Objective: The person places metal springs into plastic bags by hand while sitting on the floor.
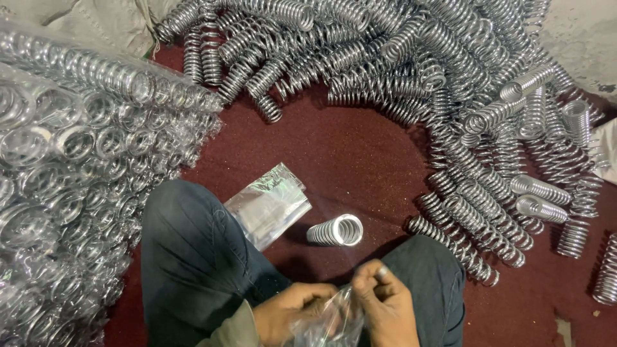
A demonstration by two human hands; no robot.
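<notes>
Head view: we note the left hand (292, 311) and right hand (380, 302) close together, both pinching a clear plastic bag (328, 324) between the knees. One loose spring (335, 231) lies on the maroon floor (347, 160) just ahead, beside flat bags (267, 205).

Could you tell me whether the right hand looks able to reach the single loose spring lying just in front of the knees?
Probably yes: the spring lies alone on bare red mat, nothing between, but the right hand is busy pinching a clear plastic bag with the left hand.

Clear, crinkled plastic bag (324, 324) held upright between both knees.
</notes>
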